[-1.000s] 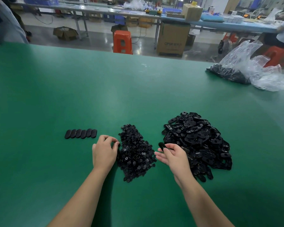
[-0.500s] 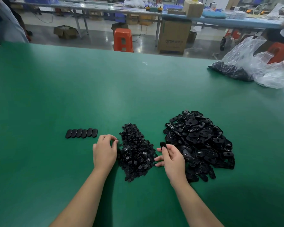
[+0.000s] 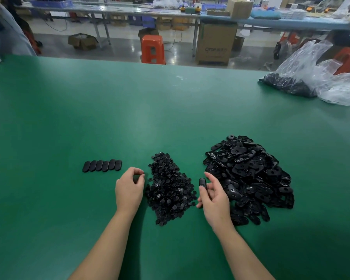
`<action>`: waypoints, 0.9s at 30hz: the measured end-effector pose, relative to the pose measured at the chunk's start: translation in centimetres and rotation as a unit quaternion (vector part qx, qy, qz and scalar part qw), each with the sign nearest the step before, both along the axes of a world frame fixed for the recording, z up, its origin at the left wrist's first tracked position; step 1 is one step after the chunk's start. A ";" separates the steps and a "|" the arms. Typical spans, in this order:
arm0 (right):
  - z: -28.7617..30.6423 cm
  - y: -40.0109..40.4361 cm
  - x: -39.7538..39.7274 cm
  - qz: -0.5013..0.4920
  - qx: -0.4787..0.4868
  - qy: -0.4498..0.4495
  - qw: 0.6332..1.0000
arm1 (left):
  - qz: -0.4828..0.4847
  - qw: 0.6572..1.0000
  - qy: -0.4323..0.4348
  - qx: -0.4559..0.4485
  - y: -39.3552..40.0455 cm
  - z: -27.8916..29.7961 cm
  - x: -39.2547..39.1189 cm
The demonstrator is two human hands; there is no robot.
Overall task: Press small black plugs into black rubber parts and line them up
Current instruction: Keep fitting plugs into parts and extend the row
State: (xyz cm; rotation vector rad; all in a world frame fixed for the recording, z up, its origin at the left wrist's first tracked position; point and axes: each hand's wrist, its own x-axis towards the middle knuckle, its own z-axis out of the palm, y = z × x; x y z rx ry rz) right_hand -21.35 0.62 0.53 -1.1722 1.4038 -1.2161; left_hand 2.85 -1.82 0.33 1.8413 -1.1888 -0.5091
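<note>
A heap of small black plugs (image 3: 169, 188) lies on the green table (image 3: 129, 118), with a larger heap of oblong black rubber parts (image 3: 249, 178) to its right. My right hand (image 3: 214, 197) pinches one black rubber part (image 3: 202, 182) upright between the two heaps. My left hand (image 3: 129, 187) sits at the plug heap's left edge with curled fingertips pinching something small and dark, apparently a plug. A row of several finished rubber parts (image 3: 102, 165) lies side by side to the left.
A clear plastic bag (image 3: 315, 77) with more black parts lies at the table's far right. Another person's sleeve (image 3: 6, 35) shows at the far left corner. Beyond the far edge stand an orange stool (image 3: 152, 49), cardboard boxes and workbenches.
My right hand has lifted a rubber part off the big heap and turned it upright toward the middle. My left hand stayed at the plug heap, its fingers closing on a small piece.
</note>
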 end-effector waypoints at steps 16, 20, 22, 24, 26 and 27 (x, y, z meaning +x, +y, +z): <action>0.3 0.1 0.3 -0.014 0.013 -0.018 1.000 | 0.000 1.000 -0.013 0.000 0.2 0.5 0.0; 0.5 0.2 0.4 -0.029 0.022 -0.004 0.999 | 0.000 1.000 0.001 -0.001 0.3 0.6 -0.1; 0.6 0.2 0.4 -0.030 0.030 0.016 0.999 | 0.001 1.000 0.007 -0.002 0.3 0.6 -0.1; 0.8 0.2 0.4 -0.029 0.029 0.029 0.999 | 0.002 1.000 0.007 -0.007 0.3 0.6 0.0; 0.9 0.1 0.4 -0.025 0.022 0.026 0.999 | 0.006 1.000 0.009 -0.013 0.3 0.7 0.0; 0.9 0.2 0.4 -0.023 0.020 0.025 0.999 | 0.006 1.000 0.012 -0.015 0.3 0.8 0.0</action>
